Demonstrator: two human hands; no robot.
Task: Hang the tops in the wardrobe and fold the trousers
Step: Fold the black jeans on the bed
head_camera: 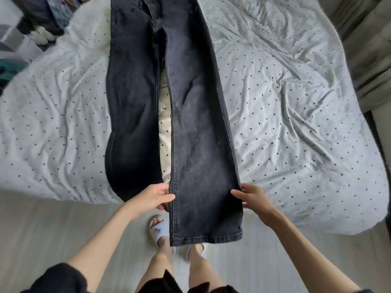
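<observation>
Dark grey jeans (190, 102) lie lengthwise on the bed (285, 102), waistband at the far end, legs toward me. The right leg hangs over the bed's near edge, its hem above my feet. My left hand (155, 196) pinches that leg's inner seam near the bed edge. On the leg's outer edge, my right hand (251, 196) grips at the same height. The left leg lies on the bed, its lower end curving over the edge. A strip of cream dotted fabric (165, 132) shows between the two legs.
The bed has a wrinkled white sheet with small dark dots. A heap of dark and mixed clothes (36, 22) lies at the far left. Grey-green fabric (364, 39) is at the far right. Pale wooden floor (53, 229) lies below, with my feet in white slippers (158, 229).
</observation>
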